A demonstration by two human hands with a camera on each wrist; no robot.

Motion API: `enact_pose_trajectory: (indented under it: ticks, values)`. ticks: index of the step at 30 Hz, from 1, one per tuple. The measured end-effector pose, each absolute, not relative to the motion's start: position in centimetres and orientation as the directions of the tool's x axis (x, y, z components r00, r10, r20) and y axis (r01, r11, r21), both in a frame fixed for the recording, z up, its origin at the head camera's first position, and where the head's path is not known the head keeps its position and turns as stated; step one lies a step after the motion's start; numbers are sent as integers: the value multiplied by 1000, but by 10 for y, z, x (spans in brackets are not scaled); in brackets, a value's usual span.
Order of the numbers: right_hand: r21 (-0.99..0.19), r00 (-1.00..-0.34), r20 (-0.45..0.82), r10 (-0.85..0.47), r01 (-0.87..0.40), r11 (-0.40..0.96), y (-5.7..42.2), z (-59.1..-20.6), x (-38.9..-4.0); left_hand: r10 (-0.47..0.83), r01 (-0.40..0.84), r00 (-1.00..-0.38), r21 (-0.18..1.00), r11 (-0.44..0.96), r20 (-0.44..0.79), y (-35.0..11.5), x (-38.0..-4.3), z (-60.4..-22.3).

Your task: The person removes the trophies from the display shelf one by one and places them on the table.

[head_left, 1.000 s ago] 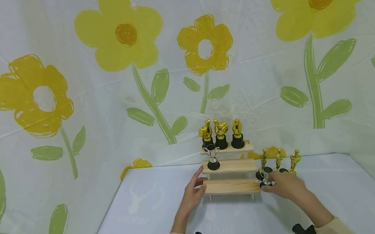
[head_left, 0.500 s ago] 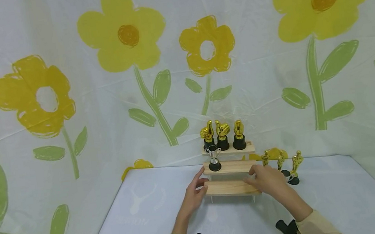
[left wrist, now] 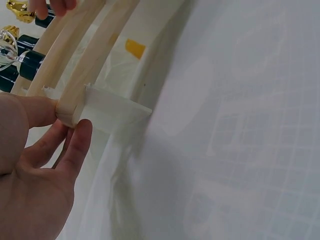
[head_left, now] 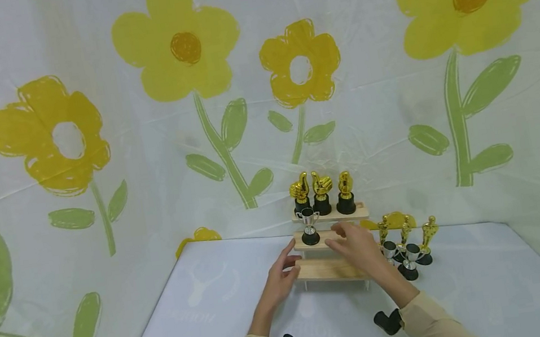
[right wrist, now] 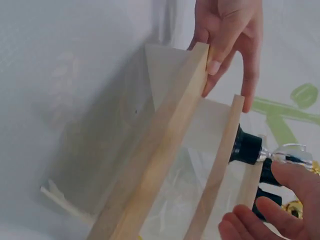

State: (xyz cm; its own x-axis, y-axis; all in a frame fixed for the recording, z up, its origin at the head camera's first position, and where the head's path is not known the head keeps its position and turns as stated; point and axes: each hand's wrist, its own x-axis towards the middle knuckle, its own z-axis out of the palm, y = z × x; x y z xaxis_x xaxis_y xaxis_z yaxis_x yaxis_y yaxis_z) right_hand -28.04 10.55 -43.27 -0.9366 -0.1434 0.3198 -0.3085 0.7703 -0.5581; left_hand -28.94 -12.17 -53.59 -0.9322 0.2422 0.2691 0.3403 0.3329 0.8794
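A three-tier wooden display stand (head_left: 332, 270) stands on the table. My left hand (head_left: 278, 277) pinches the left end of its lowest board, seen close in the left wrist view. On the middle board, at the left, a small silver trophy cup (head_left: 309, 225) with a black base stands upright. My right hand (head_left: 359, 245) is over the right part of that board, thumb and fingers spread apart, nothing between them in the right wrist view. Gold hand-shaped trophies (head_left: 322, 184) line the top board. Two more silver cups, a front one (head_left: 409, 264) and another (head_left: 389, 250), stand right of the stand.
Several gold figurine trophies (head_left: 429, 233) on black bases stand behind the silver cups at the right. A white cloth (head_left: 177, 317) covers the table. Behind hangs a white curtain (head_left: 373, 138) printed with yellow flowers.
My right hand has let go of a silver cup beside the stand and moved left to the middle board. The left hand keeps its place at the stand's left end.
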Motion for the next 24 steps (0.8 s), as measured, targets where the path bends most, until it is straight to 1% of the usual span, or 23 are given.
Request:
enact_pose_trajectory:
  ticks: [3, 6, 10, 13, 16, 20, 24]
  values:
    - [-629, -932, 347, -103, -313, 711, 99, -439, -288, 242, 353, -928, 874, 334, 283, -120, -290, -536]
    - [-706, -936, 346, -65, -306, 638, 94, -446, -295, 247, 373, -920, 870, 322, 303, -118, -290, -536]
    - [-752, -935, 352, -36, -306, 584, 87, -453, -301, 254, 387, -914, 865, 319, 316, -117, -288, -535]
    - [-759, -929, 368, -38, -324, 565, 80, -456, -305, 252, 379, -918, 866, 326, 306, -119, -289, -534]
    - [-742, -915, 400, -45, -352, 571, 74, -457, -310, 261, 379, -916, 870, 317, 304, -122, -289, -535]
    - [-716, -907, 420, -30, -352, 603, 66, -458, -314, 266, 368, -918, 879, 302, 293, -124, -289, -537]
    - [-700, -906, 423, -21, -341, 627, 62, -459, -317, 260, 379, -917, 866, 325, 304, -123, -288, -536]
